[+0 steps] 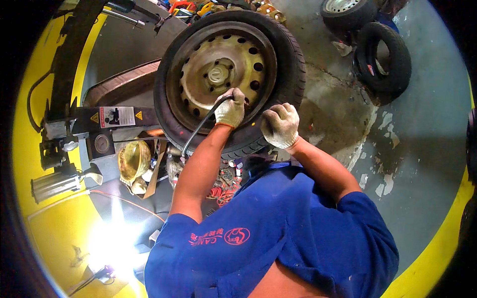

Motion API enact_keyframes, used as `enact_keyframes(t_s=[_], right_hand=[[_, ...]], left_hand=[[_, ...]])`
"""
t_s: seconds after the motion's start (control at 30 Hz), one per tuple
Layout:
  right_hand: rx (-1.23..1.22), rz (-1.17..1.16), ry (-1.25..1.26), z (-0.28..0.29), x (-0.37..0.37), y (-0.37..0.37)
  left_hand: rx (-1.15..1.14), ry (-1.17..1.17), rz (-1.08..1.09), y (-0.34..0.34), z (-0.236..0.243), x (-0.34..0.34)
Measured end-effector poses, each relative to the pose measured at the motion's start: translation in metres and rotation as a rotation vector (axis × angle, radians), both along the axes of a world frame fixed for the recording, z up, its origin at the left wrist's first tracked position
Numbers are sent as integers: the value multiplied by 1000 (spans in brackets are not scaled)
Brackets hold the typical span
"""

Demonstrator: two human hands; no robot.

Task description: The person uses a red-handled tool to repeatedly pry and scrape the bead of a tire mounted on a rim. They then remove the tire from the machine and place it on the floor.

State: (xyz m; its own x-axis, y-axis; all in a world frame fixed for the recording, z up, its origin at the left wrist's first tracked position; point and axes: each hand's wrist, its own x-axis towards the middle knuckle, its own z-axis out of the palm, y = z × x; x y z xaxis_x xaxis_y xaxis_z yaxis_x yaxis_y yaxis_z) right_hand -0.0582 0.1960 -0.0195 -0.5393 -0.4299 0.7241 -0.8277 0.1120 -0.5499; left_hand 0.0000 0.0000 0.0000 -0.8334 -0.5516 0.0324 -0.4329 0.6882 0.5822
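A steel wheel with a black tyre [278, 64] lies face up in front of me, its rim dull and dirty with a ring of holes. My gloved left hand [230, 109] is closed on a black hose [201, 124] at the lower part of the rim, and the hose runs down toward the machine at the lower left. My gloved right hand [279, 125] is at the tyre's lower right edge, fingers curled; whether anything is inside them is hidden.
A tyre machine with a gauge [102, 144] and arm [64, 59] stands at the left, beside a grimy yellowish container [133, 161]. Tools [223, 184] lie below the wheel. A loose tyre [397, 64] and another wheel [348, 10] lie at the upper right.
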Motion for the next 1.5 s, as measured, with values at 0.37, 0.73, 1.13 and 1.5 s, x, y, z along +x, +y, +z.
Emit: enact_keyframes(t_s=[0.37,0.73,1.13,1.5], right_hand=[[-12,21,80,4,-2,-3],[-13,187,-13,31,16,11],[-46,178,-86,28,12,-24],[-6,179,-84,28,18,-23]], left_hand=[[34,-23,52,-6,-18,4],[18,-69,36,-5,-7,5],[-26,7,29,-10,-21,3],[-159,69,-9,-8,-23,1]])
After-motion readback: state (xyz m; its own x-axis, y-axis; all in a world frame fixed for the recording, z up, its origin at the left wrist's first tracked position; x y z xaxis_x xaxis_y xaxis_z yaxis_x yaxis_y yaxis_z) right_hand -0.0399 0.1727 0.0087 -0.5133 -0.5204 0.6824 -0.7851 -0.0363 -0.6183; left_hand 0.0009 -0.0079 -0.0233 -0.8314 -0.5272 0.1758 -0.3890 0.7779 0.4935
